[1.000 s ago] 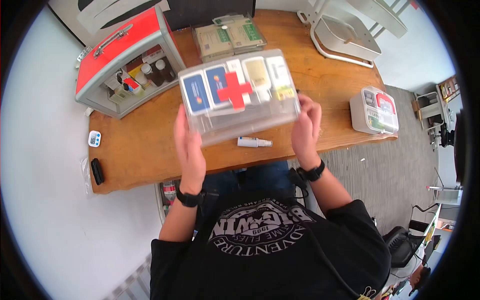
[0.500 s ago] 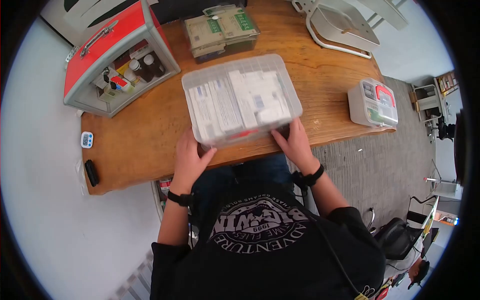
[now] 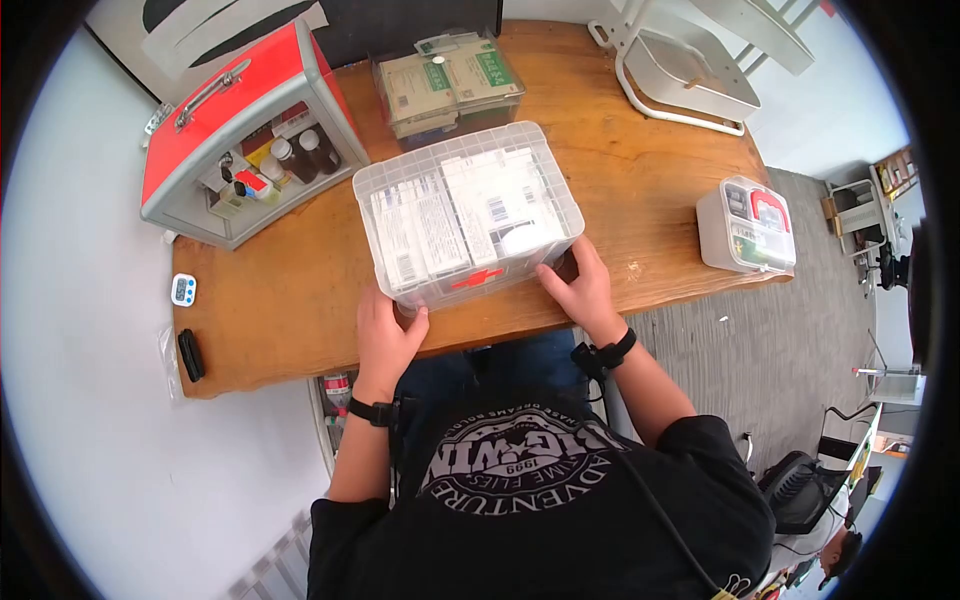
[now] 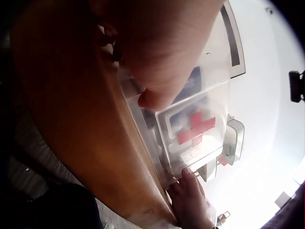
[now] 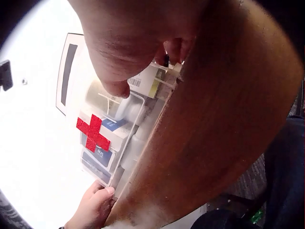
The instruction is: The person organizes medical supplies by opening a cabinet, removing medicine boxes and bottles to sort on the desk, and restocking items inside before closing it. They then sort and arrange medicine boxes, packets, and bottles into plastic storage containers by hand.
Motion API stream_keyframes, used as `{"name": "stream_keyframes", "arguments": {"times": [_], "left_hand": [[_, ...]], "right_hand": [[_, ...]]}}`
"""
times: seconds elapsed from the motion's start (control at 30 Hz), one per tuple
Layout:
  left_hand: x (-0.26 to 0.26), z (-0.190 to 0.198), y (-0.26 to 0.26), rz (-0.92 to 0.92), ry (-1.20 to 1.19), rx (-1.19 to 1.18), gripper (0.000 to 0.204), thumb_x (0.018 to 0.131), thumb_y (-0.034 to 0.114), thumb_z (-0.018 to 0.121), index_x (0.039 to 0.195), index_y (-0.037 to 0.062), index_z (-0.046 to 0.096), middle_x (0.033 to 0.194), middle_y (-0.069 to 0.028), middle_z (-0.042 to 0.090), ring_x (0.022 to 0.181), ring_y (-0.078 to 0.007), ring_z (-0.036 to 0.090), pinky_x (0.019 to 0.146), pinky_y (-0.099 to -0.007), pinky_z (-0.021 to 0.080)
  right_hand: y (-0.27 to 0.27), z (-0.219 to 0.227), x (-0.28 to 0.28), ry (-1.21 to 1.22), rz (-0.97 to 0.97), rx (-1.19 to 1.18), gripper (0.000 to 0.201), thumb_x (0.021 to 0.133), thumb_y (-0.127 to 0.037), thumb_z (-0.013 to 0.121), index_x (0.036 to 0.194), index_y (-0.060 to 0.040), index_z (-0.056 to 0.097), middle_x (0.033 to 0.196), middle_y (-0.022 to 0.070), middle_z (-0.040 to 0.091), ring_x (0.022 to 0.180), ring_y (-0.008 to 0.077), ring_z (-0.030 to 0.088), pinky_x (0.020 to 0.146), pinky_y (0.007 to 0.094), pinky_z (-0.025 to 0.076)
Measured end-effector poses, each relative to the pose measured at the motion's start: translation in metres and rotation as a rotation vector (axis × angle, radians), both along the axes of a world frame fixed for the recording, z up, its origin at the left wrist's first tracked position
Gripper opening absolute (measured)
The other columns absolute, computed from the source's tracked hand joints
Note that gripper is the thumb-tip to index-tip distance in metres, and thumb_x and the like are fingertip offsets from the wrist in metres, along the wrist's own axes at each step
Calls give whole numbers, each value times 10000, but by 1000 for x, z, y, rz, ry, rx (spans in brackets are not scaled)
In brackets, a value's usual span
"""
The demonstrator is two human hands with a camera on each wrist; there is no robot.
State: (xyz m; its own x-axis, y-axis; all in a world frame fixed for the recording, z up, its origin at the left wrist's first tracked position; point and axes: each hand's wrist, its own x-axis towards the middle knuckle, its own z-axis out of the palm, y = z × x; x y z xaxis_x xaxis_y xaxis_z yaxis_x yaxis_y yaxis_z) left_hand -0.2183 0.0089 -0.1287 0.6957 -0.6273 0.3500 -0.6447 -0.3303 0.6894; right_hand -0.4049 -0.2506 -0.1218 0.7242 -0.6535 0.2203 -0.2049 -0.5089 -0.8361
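Clear box (image 3: 468,215) — red-cross face toward person

Head view looks steeply down from above the person, fisheye-wide, facing forward over the wooden surface (image 3: 300,290), taking in the whole surface and both forearms. Left wrist view sits right under the left hand (image 4: 162,52), very close, looking along the surface edge toward the clear medicine box (image 4: 190,124) with its red cross. Right wrist view mirrors it from the opposite side, just as close. All three share that box; each wrist view also catches the other hand at the box's far corner.
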Motion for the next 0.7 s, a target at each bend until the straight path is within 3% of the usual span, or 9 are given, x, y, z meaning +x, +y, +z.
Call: {"name": "stream_keyframes", "arguments": {"times": [0.23,0.33,0.4,0.5,0.7], "left_hand": [[1,1,-3,8,-62,86,431,843,156,765,1217,8,611,1161,-193,641,1097,-420,589,965,-501,458],[0,1,0,-4,-70,56,420,842,135,759,1215,7,617,1159,-190,647,1090,-418,594,956,-496,468],[-5,4,4,-8,45,-40,407,844,96,749,1219,4,622,1155,-187,651,1074,-412,600,931,-487,485],[-18,8,17,23,141,-22,405,852,61,739,1235,-1,623,1158,-188,654,1079,-404,607,920,-469,499],[-17,11,24,8,164,-15,427,871,56,748,1270,-11,613,1183,-187,654,1105,-391,610,946,-444,498]], "right_hand": [[-1,-4,0,-36,-1,-137,605,891,-221,802,1405,-7,567,1320,212,656,1203,355,650,994,393,537],[1,-2,-5,-30,31,-86,615,900,-210,795,1427,-5,555,1344,213,650,1219,356,644,1012,398,529],[9,1,-11,-14,29,-65,588,905,-186,789,1416,-1,564,1340,207,653,1230,352,639,1017,392,522],[28,-4,-23,-34,20,58,561,911,-155,786,1405,6,573,1330,199,657,1220,346,643,1019,383,515],[32,1,-28,-59,40,80,531,927,-124,786,1397,12,579,1307,177,670,1187,314,652,1013,377,512]]}}
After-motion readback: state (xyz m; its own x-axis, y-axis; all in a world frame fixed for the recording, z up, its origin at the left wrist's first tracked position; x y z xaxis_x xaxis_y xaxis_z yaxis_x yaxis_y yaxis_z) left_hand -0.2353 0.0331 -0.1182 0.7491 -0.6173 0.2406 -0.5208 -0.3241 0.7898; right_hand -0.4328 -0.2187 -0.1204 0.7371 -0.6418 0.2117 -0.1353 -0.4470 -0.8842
